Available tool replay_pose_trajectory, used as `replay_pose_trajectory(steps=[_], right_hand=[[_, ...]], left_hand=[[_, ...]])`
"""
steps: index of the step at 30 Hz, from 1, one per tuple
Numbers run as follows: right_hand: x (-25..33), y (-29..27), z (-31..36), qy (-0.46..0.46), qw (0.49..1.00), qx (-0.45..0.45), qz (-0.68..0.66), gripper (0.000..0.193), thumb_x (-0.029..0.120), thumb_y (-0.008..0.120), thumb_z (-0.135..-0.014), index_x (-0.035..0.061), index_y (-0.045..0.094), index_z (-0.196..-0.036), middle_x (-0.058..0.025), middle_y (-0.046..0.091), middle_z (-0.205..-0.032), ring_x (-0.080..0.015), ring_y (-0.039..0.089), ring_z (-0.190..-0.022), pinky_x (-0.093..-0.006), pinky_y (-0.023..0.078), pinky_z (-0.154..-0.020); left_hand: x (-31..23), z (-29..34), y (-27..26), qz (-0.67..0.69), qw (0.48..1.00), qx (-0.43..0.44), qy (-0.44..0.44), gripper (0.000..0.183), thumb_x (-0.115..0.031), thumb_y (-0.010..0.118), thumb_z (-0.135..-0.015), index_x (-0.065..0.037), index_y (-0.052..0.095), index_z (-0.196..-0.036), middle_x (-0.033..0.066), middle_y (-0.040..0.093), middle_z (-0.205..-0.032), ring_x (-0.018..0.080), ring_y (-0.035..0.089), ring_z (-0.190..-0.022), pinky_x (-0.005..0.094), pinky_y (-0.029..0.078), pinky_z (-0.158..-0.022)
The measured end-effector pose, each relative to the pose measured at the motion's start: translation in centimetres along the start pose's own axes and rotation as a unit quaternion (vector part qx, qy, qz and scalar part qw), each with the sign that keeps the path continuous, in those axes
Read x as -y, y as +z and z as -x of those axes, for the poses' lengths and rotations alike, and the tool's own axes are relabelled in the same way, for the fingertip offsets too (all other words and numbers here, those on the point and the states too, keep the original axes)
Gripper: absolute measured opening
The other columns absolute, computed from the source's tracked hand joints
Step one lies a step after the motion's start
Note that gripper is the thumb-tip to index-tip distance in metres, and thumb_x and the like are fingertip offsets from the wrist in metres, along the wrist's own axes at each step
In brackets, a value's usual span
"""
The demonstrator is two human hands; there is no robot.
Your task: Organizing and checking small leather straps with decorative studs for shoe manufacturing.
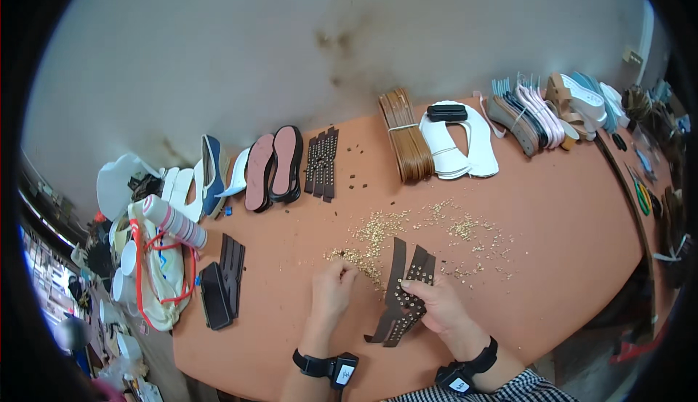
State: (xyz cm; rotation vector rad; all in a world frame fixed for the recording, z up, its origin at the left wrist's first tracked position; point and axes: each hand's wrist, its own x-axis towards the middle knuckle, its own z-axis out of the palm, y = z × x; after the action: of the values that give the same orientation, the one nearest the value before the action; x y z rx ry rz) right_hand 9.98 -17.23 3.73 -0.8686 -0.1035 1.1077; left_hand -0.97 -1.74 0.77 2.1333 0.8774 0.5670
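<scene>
Straps (398,303) between hands (331,289), in right one (445,307)

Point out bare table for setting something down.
Free: table between dark strips and left hand; right of gold studs, toward its right edge. Crowded: middle, with studs, right hand and its studded piece; back, with pink soles, brown bundle.
</scene>
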Motion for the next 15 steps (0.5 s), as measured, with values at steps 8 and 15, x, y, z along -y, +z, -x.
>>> replay_pose_trajectory(steps=[8,15], right_hand=[[-0.5,-0.3,-0.4,-0.02,0.999,0.005,0.04,0.011,0.005,0.058,-0.08,0.0037,0.058,-0.092,-0.0018,0.059,-0.074,-0.0091,0.056,-0.06,-0.0224,0.044,-0.049],[-0.8,-0.3,-0.3,-0.063,0.997,-0.008,0.054,0.013,0.006,0.059,-0.08,0.0032,0.058,-0.093,-0.0003,0.059,-0.075,-0.0075,0.055,-0.062,-0.0217,0.045,-0.054]], left_hand=[[-0.8,0.9,-0.3,0.255,0.966,-0.007,-0.044,0.009,0.004,0.062,-0.074,0.001,0.062,-0.082,0.0032,0.061,-0.074,0.0082,0.055,-0.068,0.0199,0.044,-0.062],[-4.0,2.5,-0.8,0.398,0.917,0.027,0.019,0.013,0.008,0.062,-0.073,0.001,0.059,-0.083,0.0068,0.06,-0.081,0.0106,0.055,-0.073,0.0212,0.045,-0.066]])
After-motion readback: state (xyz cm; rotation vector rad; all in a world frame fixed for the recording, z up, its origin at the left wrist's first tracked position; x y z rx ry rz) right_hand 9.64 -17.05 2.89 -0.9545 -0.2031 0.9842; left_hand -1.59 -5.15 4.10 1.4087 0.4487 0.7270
